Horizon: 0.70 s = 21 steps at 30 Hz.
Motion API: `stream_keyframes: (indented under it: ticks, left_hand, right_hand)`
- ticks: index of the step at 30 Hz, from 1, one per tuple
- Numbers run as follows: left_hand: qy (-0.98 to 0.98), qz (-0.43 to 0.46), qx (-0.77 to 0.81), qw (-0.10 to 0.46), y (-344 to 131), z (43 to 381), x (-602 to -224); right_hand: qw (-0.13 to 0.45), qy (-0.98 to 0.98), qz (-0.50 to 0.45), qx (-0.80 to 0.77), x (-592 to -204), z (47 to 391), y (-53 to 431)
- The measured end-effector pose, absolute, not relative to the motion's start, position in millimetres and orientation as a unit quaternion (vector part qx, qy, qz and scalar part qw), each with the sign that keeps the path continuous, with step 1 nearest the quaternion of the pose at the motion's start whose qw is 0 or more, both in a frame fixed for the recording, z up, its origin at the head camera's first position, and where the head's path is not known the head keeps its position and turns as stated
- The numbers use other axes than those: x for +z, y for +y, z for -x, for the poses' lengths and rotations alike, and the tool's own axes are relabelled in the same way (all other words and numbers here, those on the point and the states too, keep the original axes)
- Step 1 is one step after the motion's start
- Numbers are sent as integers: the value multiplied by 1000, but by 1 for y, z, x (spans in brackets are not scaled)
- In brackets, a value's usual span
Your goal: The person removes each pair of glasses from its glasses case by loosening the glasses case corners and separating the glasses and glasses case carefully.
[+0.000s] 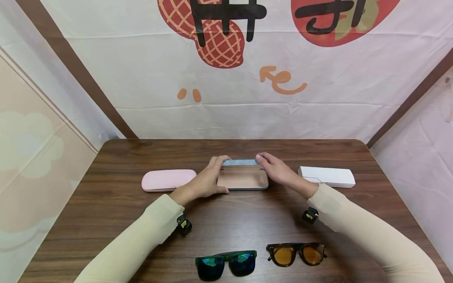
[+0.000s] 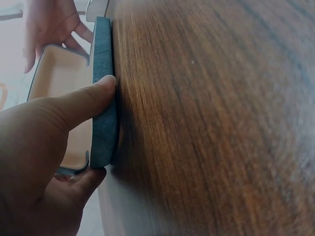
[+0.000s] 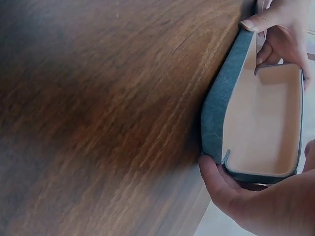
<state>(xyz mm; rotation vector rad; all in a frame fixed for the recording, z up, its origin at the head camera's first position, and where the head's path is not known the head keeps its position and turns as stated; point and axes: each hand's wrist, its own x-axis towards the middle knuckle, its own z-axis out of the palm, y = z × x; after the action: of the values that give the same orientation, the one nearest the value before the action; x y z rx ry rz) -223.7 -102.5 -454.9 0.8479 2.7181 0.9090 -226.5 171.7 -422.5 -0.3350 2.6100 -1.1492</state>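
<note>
The left hand (image 1: 207, 180) grips the left end of the open blue glasses case (image 1: 242, 180), its thumb pressed on the front wall. The right hand (image 1: 279, 171) holds the right end between thumb and fingers. The case is on the brown table (image 1: 240, 220), between a pink case (image 1: 168, 179) and a white box (image 1: 329, 177). Nearer to the person lie dark sunglasses (image 1: 227, 257) and, at their right, orange-lens glasses (image 1: 297, 248).
</note>
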Motion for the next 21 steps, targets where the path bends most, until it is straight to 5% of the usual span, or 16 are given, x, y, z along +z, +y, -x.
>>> stream_keyframes:
  ticks: [21]
  left_hand:
    - [904, -301, 286, 104, -104, 226, -449]
  right_hand:
    - [135, 880, 157, -428, -425, 235, 175]
